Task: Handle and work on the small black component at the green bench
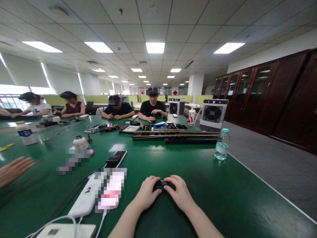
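Observation:
Both my hands meet over the green table [210, 205], low in the middle of the head view. A small black object [160, 185] sits between them; its kind I cannot make out. My left hand [147, 192] has its thumb and fingers closed on the object's left part. From the other side, my right hand [180, 191] pinches the right part, where a greyish bit shows. The fingers hide much of the object. Left of my hands lie a phone with a pink screen [112, 191] and a white power bank [86, 196] marked "2".
A water bottle [222, 145] stands at the right. Long black rails [190, 140] cross the table ahead, with tools beyond. A black-topped phone [121, 157] and a small jar [80, 142] are at the left. Another person's hand [16, 170] reaches in there. Several people sit farther off.

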`<state>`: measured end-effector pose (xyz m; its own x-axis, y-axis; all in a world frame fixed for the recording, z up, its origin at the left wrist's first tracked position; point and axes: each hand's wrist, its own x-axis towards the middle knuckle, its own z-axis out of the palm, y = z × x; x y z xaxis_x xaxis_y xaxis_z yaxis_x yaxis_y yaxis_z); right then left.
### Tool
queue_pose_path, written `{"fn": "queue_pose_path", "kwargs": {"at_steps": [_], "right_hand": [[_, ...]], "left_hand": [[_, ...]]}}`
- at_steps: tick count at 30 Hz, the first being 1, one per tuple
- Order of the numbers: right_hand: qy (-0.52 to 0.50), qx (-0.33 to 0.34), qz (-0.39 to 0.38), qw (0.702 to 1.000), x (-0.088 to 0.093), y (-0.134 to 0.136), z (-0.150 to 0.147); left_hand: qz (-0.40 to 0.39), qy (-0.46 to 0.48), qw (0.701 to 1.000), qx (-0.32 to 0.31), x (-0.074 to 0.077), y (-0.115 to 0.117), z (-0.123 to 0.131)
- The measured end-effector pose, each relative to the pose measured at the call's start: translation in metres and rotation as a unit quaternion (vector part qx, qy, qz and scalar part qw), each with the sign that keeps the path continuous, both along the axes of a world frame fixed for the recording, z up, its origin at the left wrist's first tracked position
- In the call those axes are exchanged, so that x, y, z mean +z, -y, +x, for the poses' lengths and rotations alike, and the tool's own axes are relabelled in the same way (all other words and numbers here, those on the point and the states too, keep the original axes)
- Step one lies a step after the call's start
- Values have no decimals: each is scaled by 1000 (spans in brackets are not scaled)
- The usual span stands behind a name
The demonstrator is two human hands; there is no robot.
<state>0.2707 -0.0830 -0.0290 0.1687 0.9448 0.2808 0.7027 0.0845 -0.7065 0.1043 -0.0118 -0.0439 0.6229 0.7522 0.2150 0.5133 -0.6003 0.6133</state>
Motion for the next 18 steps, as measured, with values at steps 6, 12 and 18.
{"fn": "queue_pose_path", "kwargs": {"at_steps": [6, 12, 18], "right_hand": [[34, 30, 4, 999, -2, -2, 2], [67, 28, -23, 997, -6, -2, 1], [48, 26, -24, 998, -6, -2, 1]], "left_hand": [[6, 1, 1000, -2, -2, -1, 0], [7, -6, 1000, -3, -1, -1, 0], [8, -6, 1000, -3, -1, -1, 1]]}}
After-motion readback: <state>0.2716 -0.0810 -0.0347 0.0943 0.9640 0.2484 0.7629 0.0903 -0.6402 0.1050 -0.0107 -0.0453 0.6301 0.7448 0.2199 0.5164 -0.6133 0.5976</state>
